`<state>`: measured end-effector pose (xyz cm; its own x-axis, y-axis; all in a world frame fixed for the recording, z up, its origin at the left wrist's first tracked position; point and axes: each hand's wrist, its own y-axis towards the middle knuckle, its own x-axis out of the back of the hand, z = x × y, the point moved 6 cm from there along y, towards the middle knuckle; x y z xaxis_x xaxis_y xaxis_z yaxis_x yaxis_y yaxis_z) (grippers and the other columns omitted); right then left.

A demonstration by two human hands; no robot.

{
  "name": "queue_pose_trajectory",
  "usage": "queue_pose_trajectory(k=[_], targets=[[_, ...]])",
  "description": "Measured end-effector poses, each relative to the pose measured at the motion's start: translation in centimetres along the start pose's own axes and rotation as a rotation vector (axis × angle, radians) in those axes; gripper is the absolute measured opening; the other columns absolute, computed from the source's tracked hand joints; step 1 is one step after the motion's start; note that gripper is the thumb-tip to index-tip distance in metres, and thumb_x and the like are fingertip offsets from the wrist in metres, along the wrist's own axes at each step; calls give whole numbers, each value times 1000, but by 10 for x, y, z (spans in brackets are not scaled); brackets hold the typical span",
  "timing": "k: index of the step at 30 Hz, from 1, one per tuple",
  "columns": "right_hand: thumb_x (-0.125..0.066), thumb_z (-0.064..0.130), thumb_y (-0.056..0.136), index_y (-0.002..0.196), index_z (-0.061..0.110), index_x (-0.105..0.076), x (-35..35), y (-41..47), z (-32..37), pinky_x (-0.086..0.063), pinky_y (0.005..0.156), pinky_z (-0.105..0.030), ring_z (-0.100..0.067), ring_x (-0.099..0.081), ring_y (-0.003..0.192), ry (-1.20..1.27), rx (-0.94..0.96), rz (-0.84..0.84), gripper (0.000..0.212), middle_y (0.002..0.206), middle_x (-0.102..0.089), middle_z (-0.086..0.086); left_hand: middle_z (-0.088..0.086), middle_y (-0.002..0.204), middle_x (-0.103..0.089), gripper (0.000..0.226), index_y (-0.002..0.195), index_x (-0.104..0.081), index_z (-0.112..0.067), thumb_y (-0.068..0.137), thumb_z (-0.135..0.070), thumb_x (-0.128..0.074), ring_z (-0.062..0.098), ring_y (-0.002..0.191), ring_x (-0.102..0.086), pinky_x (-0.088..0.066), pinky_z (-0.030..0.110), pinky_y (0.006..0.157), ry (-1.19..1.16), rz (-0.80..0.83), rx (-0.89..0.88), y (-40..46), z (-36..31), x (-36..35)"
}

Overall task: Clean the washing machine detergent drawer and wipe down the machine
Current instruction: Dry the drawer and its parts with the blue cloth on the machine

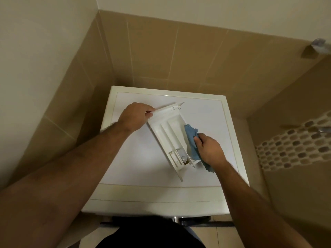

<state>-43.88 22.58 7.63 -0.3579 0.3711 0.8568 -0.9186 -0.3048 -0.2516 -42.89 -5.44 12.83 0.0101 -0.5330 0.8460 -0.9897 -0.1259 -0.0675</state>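
On top of the washer [143,158] lies the drawer [170,135], pulled out and set at a slant, compartments up. My left hand [133,117] pinches its front panel at the far end. My right hand [209,149] grips a blue cloth [190,138], pressing it along the drawer's right side. Tan tiles [179,56] surround the machine.

Tight corner alcove. Beige wall tiles [188,56] with pale grout lines cover the lower walls; off-white painted wall [44,33] above them. Right wall carries a slanting mosaic tile band [293,147] of small brown and cream pieces. A metal fixture [318,46], blurred, at upper right. Pale floor tiles [222,235] below. Light dim, warm.
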Motion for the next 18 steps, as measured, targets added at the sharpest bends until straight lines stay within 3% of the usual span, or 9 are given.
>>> queue_pose_trajectory(k=[6, 9, 12, 14, 16, 18], targets=[[-49, 39, 100, 90, 15, -60, 14, -8, -33, -40, 61, -21, -14, -58, 72, 117, -93, 42, 28, 78, -63, -1, 9, 128, -64, 34, 128, -62, -12, 96, -23, -57, 26, 116, -58, -40, 27, 101, 0, 14, 18, 1, -2, 2], [-59, 31, 95, 95, 14, -65, 30, -5, -51, -45, 72, -29, -23, -61, 83, 113, -190, 42, 17, 85, -66, -4, 9, 128, -63, 34, 128, -62, -11, 97, -22, -57, 26, 116, -58, -39, 28, 102, -7, 20, 29, 0, -2, 2], [-62, 28, 93, 103, 15, -65, 57, 0, -55, -53, 79, -36, -27, -64, 88, 280, -248, -99, 16, 98, -69, -8, 9, 129, -63, 34, 129, -61, -11, 97, -22, -56, 27, 117, -57, -39, 29, 102, 2, 31, 37, -1, -4, 1], [-60, 27, 95, 105, 17, -59, 72, 8, -37, -56, 78, -43, -31, -67, 87, 494, -213, -199, 14, 100, -68, -11, 9, 130, -62, 35, 130, -60, -11, 97, -22, -55, 27, 118, -57, -39, 29, 102, 1, 34, 46, -2, -5, 2], [-55, 19, 97, 111, 19, -55, 75, 23, -8, -58, 75, -40, -30, -68, 87, 664, -140, -226, 14, 105, -66, -11, 9, 130, -62, 34, 130, -61, -11, 97, -22, -56, 27, 118, -57, -39, 28, 102, 1, 32, 48, -3, -5, 2], [-51, 9, 96, 117, 19, -55, 70, 40, 23, -56, 82, -36, -25, -64, 97, 670, -19, -284, 23, 114, -62, -8, 9, 130, -62, 34, 130, -61, -12, 97, -22, -56, 27, 118, -57, -39, 28, 102, 7, 32, 56, -3, -5, 3]])
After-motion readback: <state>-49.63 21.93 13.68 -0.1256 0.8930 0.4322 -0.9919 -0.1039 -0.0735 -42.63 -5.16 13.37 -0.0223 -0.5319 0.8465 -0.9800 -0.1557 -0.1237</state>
